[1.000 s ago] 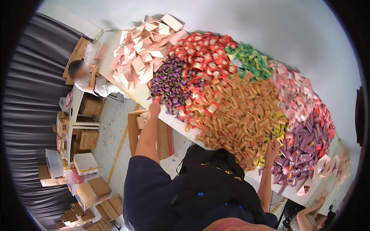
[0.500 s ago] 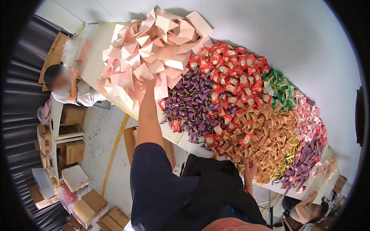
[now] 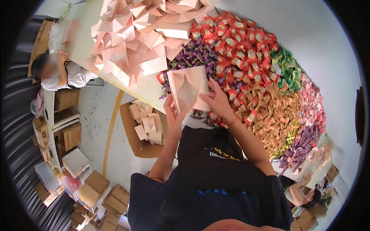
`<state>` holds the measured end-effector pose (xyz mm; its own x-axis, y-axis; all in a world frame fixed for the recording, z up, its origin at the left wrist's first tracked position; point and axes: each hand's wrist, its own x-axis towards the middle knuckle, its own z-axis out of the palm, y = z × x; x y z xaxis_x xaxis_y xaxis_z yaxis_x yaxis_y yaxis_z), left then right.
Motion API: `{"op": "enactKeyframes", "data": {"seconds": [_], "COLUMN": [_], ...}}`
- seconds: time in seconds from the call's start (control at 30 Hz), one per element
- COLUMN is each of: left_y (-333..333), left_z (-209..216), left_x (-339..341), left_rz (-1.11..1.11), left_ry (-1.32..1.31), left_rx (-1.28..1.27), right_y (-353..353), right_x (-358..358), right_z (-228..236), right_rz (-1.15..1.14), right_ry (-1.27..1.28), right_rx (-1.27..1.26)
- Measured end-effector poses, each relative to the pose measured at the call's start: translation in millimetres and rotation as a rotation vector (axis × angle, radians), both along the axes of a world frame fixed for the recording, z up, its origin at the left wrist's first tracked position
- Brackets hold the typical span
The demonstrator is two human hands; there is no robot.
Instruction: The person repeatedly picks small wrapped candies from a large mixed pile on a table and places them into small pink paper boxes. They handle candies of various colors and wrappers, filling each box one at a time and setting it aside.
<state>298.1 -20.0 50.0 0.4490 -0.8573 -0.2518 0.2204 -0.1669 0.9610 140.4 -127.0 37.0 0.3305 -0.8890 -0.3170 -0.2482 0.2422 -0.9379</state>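
A light pink paper box point(image 3: 198, 77), standing open at the top, is held up between my two hands above the near edge of the table. My left hand point(image 3: 174, 114) grips its lower left side, fingers behind and partly hidden. On the opposite side, my right hand point(image 3: 217, 100) has its thumb and fingers closed on the box's edge. Just beyond the box lies a heap of purple-wrapped candies point(image 3: 197, 54), partly covered by it. Past my left hand, a big pile of folded pink paper boxes point(image 3: 127, 50) covers the table's left part.
Red packets point(image 3: 246, 50), green packets point(image 3: 287, 73) and brown packets point(image 3: 266, 111) lie heaped to the right. A cardboard carton point(image 3: 131, 136) holding pink boxes stands on the floor at left. One co-worker point(image 3: 65, 73) sits far left, another point(image 3: 302, 192) lower right.
My left hand has come back from the pink pile with a box. My right hand has risen from beside the brown packets to the box. The floor carton now shows.
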Motion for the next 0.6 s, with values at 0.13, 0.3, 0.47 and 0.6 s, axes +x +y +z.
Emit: {"op": "enactKeyframes", "data": {"seconds": [0.13, 0.3, 0.47, 0.6], "left_y": [35.6, 32.9, 12.8, 6.1], "left_z": [-39.4, -41.9, -25.4, 9.9], "left_x": [3.3, 11.4, 3.4, -12.6], "left_rz": [-0.001, -0.457, -0.834, -0.889], "left_ry": [0.242, -1.057, -1.435, -1.405], "left_rx": [0.091, -0.127, -0.121, -0.077], "right_y": [18.2, 58.1, 82.9, 76.0], "right_x": [-25.4, -37.1, -48.4, -63.3], "right_z": [-19.9, -24.4, -28.2, -4.4], "right_rz": [0.145, 0.296, 0.397, 0.401], "right_ry": [0.208, 0.453, 0.399, 0.266], "right_rx": [-0.244, -0.234, -0.224, -0.114]}}
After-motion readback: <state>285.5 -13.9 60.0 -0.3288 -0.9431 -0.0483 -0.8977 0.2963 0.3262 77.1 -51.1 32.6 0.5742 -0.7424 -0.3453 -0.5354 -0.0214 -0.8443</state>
